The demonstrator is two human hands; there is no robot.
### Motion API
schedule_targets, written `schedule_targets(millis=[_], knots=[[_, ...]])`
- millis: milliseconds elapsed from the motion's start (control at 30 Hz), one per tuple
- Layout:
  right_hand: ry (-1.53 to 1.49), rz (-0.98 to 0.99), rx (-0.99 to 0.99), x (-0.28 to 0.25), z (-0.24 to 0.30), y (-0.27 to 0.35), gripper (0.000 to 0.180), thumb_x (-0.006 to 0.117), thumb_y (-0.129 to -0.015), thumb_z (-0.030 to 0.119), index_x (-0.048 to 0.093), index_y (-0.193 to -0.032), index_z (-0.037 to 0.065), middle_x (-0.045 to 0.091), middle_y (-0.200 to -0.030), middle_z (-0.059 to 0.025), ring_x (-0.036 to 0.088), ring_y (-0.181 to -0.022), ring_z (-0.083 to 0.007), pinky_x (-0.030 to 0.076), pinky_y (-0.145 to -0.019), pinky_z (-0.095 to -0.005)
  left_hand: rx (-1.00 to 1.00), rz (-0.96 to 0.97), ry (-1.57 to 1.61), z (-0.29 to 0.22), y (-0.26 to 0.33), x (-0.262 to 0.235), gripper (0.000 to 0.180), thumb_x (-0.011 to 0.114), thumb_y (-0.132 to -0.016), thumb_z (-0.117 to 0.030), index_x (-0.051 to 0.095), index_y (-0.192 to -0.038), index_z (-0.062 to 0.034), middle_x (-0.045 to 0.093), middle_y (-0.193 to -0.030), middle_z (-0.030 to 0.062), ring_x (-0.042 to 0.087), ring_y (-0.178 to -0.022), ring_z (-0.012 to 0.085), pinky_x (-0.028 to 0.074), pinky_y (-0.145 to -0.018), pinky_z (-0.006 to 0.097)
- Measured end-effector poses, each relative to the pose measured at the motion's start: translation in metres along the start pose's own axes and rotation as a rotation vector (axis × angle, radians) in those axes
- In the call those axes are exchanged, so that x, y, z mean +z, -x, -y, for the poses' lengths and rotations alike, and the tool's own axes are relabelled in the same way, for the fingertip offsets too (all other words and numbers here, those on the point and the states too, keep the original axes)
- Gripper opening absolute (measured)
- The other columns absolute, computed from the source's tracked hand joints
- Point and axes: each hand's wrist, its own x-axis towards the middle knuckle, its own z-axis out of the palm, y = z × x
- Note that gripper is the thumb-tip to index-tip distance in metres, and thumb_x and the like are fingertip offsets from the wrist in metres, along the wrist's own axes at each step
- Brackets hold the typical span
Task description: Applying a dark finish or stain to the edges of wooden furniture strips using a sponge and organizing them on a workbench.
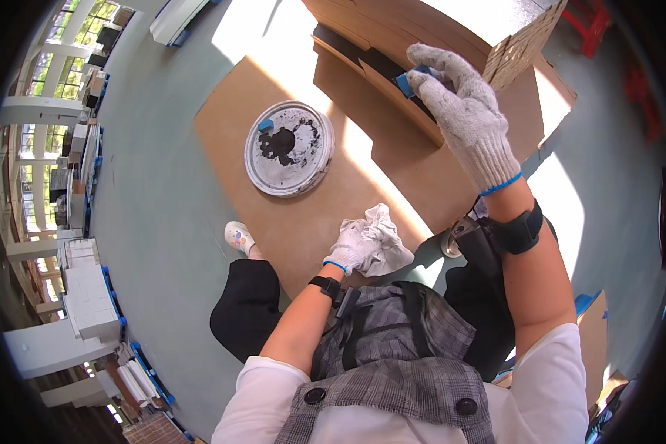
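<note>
My right hand (pixel 468 118), in a white knit glove, is raised and pinches a small blue block (pixel 408 80) at its fingertips, against the edge of a brown board panel (pixel 392 96). My left hand (pixel 351 248), also gloved, grips a crumpled white cloth (pixel 383 240) low over the cardboard sheet (pixel 303 214). A round white lid (pixel 290 148) smeared with black paste lies on that sheet to the left, with another small blue piece (pixel 266 125) on its rim.
Stacked brown boards (pixel 422 37) stand beyond my right hand. A round metal can (pixel 455 238) sits by my right knee. Grey-green floor (pixel 163 192) surrounds the cardboard. White block stacks (pixel 89 288) and shelving line the left side. Red frames (pixel 592 29) stand top right.
</note>
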Motion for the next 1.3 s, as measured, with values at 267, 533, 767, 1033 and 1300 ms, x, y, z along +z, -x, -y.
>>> schedule_targets(millis=[267, 533, 767, 1033, 1300], knots=[[0.421, 0.229, 0.419, 0.034, -0.083, 0.0, 0.044, 0.061, -0.08, 0.035, 0.059, -0.116, 0.011, 0.062, -0.112, -0.0124, 0.058, -0.107, -0.0269, 0.043, -0.092, -0.0361, 0.174, -0.269, 1.773, 0.008, 0.122, -0.072, 0.04, 0.054, -0.082, 0.001, 0.048, -0.122, 0.0032, 0.059, -0.113, 0.0116, 0.06, -0.102, 0.0214, 0.048, -0.092, 0.033], [0.626, 0.357, 0.487, 0.056, -0.136, 0.023, 0.043, 0.062, -0.082, 0.034, 0.058, -0.117, 0.011, 0.064, -0.112, -0.0116, 0.06, -0.106, -0.0255, 0.045, -0.091, -0.0356, 0.187, -1.033, 2.192, 0.043, 0.184, -0.1, 0.046, 0.048, -0.094, -0.027, 0.041, -0.131, -0.0003, 0.048, -0.131, 0.0162, 0.05, -0.119, 0.0303, 0.043, -0.1, 0.045], [0.739, 0.404, 0.266, 0.104, -0.166, 0.038, 0.037, 0.065, -0.08, 0.027, 0.061, -0.111, 0.008, 0.062, -0.11, -0.0147, 0.059, -0.104, -0.0292, 0.045, -0.091, -0.0377, 0.201, -1.087, 2.276, 0.01, 0.189, -0.085, 0.05, 0.044, -0.095, -0.028, 0.035, -0.135, 0.0004, 0.044, -0.135, 0.0178, 0.046, -0.123, 0.0309, 0.042, -0.101, 0.047], [0.987, 0.465, 0.058, 0.122, -0.177, 0.034, 0.041, 0.066, -0.077, 0.028, 0.058, -0.111, 0.007, 0.06, -0.111, -0.0182, 0.055, -0.107, -0.0336, 0.044, -0.092, -0.0405, 0.145, -1.006, 2.313, -0.024, 0.203, -0.09, 0.053, 0.043, -0.096, -0.03, 0.032, -0.137, 0.0007, 0.041, -0.137, 0.0181, 0.044, -0.125, 0.0303, 0.039, -0.103, 0.046], [1.07, 0.622, 0.135, 0.112, -0.162, 0.027, 0.048, 0.062, -0.08, 0.037, 0.056, -0.118, 0.008, 0.056, -0.115, -0.0183, 0.053, -0.111, -0.033, 0.042, -0.094, -0.0409, 0.118, -0.929, 2.4, -0.027, 0.208, -0.086, 0.053, 0.043, -0.095, -0.03, 0.031, -0.138, -0.0003, 0.04, -0.138, 0.0172, 0.042, -0.126, 0.0304, 0.037, -0.104, 0.046]])
